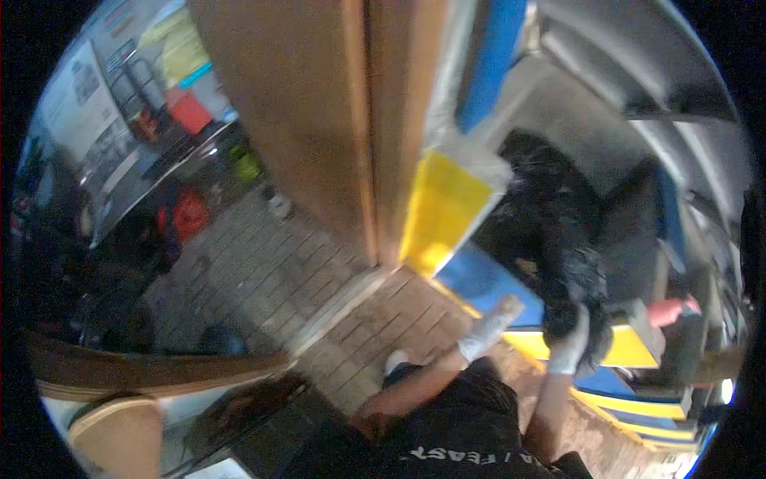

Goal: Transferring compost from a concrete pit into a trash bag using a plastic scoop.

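Note:
A black plastic bag (541, 197) bulges in a grey recess behind blue and yellow painted edging. My right hand (571, 344), in a white glove, is closed around its gathered black plastic near the front edge. My left hand (494, 323), also white-gloved, reaches forward over the blue panel (488, 278), to the left of the bag. Blur hides how its fingers are bent, and nothing is seen in it.
A tall brown door (287, 120) and a yellow panel (446, 209) stand ahead. A raised sill (341, 311) crosses the brick-paved floor (239, 251). Something pink (664, 311) lies at the right. A red item (188, 212) is beyond the doorway.

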`<state>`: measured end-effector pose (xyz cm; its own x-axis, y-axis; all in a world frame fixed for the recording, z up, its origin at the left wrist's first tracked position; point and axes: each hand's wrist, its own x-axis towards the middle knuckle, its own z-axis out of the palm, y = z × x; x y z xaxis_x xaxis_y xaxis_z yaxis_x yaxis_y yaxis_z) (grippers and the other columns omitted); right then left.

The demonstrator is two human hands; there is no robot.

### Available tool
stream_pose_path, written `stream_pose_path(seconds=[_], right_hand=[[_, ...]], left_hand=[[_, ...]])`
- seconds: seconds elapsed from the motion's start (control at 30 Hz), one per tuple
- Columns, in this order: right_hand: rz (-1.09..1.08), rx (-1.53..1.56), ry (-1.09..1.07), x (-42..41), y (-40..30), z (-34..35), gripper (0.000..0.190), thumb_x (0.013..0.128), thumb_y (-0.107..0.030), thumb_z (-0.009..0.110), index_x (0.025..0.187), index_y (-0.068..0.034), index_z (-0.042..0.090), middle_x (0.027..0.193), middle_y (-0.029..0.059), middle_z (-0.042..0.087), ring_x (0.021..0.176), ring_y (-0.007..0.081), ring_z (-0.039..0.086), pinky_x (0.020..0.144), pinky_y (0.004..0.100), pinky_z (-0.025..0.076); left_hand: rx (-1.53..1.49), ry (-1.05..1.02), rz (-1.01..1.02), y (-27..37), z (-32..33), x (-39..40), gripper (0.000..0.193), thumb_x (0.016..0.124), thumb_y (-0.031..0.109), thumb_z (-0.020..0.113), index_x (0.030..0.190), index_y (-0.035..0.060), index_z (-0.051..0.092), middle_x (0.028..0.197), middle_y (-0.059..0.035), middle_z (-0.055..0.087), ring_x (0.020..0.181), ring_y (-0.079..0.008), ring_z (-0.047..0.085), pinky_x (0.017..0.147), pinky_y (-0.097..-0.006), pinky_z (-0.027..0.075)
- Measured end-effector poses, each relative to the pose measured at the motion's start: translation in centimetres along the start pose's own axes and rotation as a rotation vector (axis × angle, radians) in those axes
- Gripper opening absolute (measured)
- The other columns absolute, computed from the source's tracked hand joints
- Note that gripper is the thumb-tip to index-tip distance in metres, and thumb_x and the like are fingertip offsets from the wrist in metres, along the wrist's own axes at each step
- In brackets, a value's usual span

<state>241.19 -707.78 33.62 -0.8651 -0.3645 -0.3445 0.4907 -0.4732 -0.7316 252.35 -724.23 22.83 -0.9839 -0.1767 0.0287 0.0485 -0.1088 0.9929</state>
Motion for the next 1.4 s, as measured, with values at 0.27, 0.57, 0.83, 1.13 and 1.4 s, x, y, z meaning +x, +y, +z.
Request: stream_pose_path(seconds=[0.27,0.57,0.83,1.13,1.4], right_hand=[[0.021,-0.384,0.05,-0.2,2.8,1.3,0.05,0.099,-0.042,0.055,0.128,-0.001,0.061,0.112,0.0158,0.071,0.083,0.0278,0.07,0.067,0.0355,0.057],[-0.366,-0.198,0.185,0.0,-0.2,-2.2,0.033,0.1,-0.022,0.06,0.124,-0.001,0.065,0.122,0.0061,0.067,0.11,0.0169,0.062,0.096,0.0314,0.048],[-0.341,0.28,0.446,-7.6,-4.8,-11.8,0.033,0.097,-0.019,0.063,0.127,-0.004,0.062,0.115,0.0087,0.07,0.098,0.0209,0.068,0.083,0.0352,0.057],[-0.348,0.38,0.589,-9.1,-10.2,-24.3,0.034,0.094,-0.011,0.066,0.127,-0.004,0.062,0.117,0.008,0.069,0.101,0.0206,0.069,0.083,0.0351,0.059],[-0.349,0.331,0.681,-5.6,-10.6,-26.2,0.03,0.096,-0.011,0.064,0.125,-0.005,0.062,0.116,0.0069,0.07,0.1,0.0205,0.069,0.087,0.0353,0.057]], left_hand=[[-0.629,0.273,-0.557,-13.7,0.5,-9.6,0.047,0.102,0.048,0.053,0.121,0.0059,0.063,0.097,-0.0018,0.063,0.083,-0.0149,0.057,0.075,-0.0345,0.047],[-0.197,0.135,-0.316,0.1,-3.7,-3.1,0.054,0.106,0.043,0.044,0.147,0.0078,0.05,0.142,-0.0101,0.059,0.123,-0.0199,0.06,0.104,-0.037,0.042],[0.028,-0.067,-0.26,2.7,2.2,4.1,0.053,0.105,0.047,0.049,0.132,0.002,0.057,0.129,-0.014,0.065,0.113,-0.0245,0.065,0.098,-0.038,0.048],[-0.153,-0.039,-0.587,-2.2,12.0,8.5,0.04,0.1,0.04,0.058,0.12,0.0071,0.064,0.116,-0.0092,0.068,0.104,-0.0205,0.065,0.092,-0.0356,0.05],[-0.058,0.008,-0.5,0.0,13.2,15.4,0.057,0.099,0.047,0.056,0.134,0.0028,0.055,0.13,-0.0176,0.062,0.112,-0.0267,0.062,0.089,-0.0404,0.052]])
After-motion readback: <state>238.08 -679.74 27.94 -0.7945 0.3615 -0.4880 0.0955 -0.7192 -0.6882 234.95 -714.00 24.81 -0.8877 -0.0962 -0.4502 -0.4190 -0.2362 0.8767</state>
